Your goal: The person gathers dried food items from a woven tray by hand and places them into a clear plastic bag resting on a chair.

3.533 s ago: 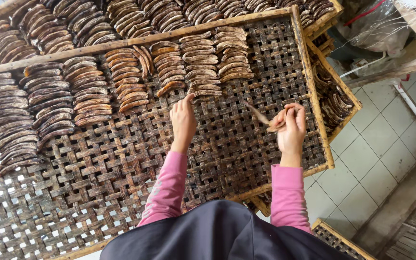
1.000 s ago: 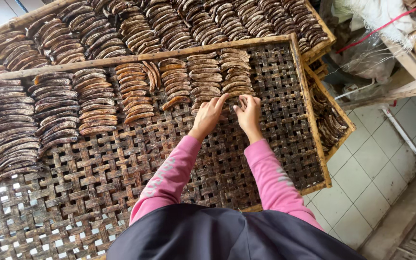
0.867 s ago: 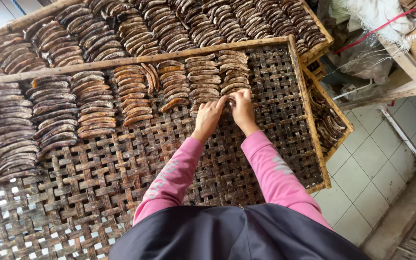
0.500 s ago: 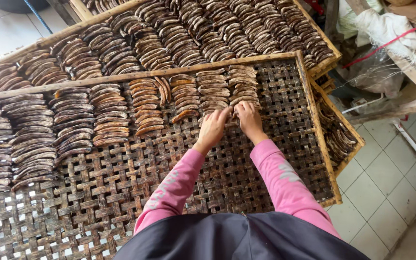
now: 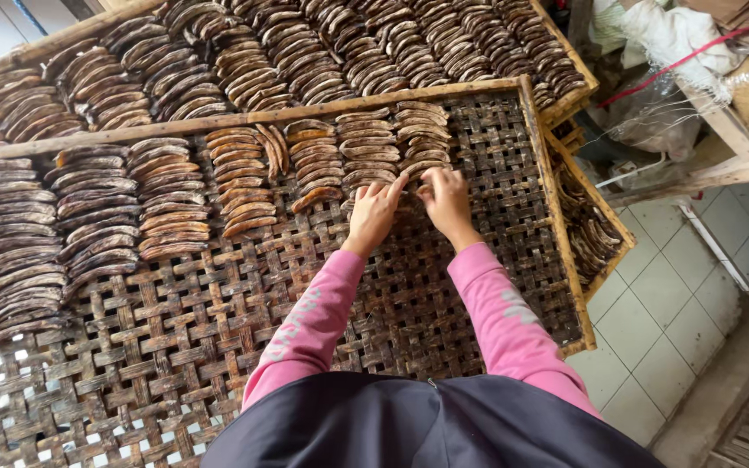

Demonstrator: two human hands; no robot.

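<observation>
Both hands were at the bottom of the rightmost row of dried banana slices point(image 5: 422, 139) on the woven bamboo tray point(image 5: 496, 260). The left hand point(image 5: 374, 211) lay spread; the right hand point(image 5: 446, 198) pinched a slice, probably setting it down. The row should grow downward.

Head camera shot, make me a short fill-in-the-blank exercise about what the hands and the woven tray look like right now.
1. Both hands, left hand and right hand, rest at the near end of a column of flattened brown ____ slices.
2. The slices lie on a tray of woven ____ strips.
3. The sleeves are ____ in colour.
4. The floor right of the tray is covered in pale ____.

Missing words: banana; bamboo; pink; tiles
</observation>
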